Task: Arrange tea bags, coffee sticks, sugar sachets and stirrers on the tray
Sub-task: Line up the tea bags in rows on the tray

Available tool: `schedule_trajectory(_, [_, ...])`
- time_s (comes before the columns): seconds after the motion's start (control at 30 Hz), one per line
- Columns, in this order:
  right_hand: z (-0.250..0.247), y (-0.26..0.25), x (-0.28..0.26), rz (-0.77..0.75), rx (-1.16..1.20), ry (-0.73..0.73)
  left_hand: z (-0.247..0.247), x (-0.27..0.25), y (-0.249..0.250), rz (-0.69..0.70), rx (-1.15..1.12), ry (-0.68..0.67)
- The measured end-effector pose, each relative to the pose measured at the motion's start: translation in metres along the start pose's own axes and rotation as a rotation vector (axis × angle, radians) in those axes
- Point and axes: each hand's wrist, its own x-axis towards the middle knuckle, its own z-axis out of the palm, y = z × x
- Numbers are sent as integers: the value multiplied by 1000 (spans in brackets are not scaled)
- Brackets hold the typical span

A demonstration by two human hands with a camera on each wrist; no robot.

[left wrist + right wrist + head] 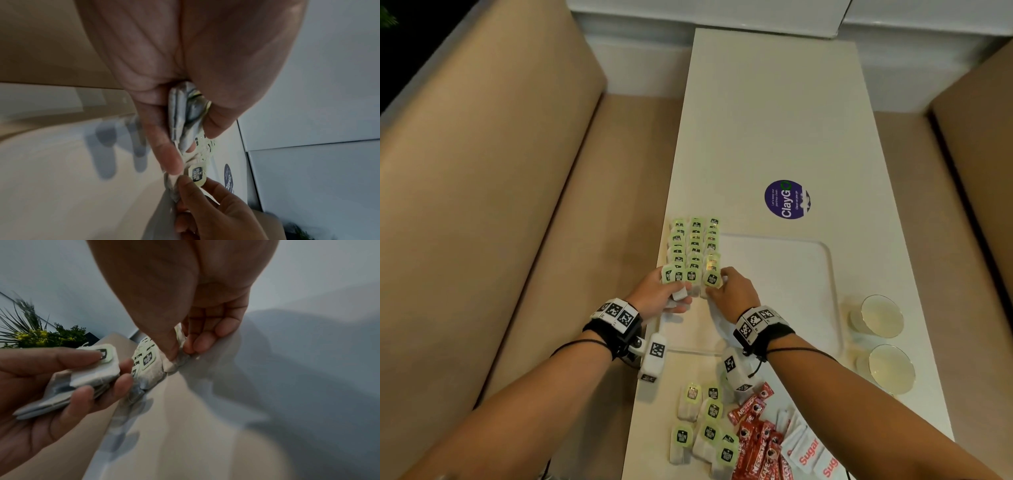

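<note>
Three rows of green-tagged tea bags [695, 243] lie along the left side of the white tray [822, 274]. My left hand [674, 287] grips a small stack of tea bags [681, 275] at the near end of the rows; the stack [185, 116] sits between thumb and fingers. My right hand [717, 286] pinches one tea bag [711, 278] at the end of the right row, thumb and fingertips on its paper [174, 365]. Loose tea bags [702, 425], red coffee sticks [756, 442] and white sugar sachets [808, 448] lie on the table's near end.
Two glass cups [881, 317] [892, 368] stand right of the tray. A purple round sticker [787, 199] is on the white table [774, 120] beyond the tray. Beige benches [500, 205] flank the table on both sides.
</note>
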Motion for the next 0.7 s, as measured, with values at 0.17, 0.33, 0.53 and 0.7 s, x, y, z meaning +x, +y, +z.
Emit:
schedule_trajectory(0.17, [-2,-8,2,-17,-22,2,-7,-6,-4,-34,-117,26])
schedule_trajectory(0.33, [-3,-3,2,1,-10,5,-11,-9,-12,-62,-153,21])
schedule_trajectory(0.53, [-5,5,-9,-18,59,60,-13,-18,-15,-10,-129,-31])
schedule_trajectory(0.7, [-8,-3,-28,-151,167,9,-14,-22,-15,6,-61,-32])
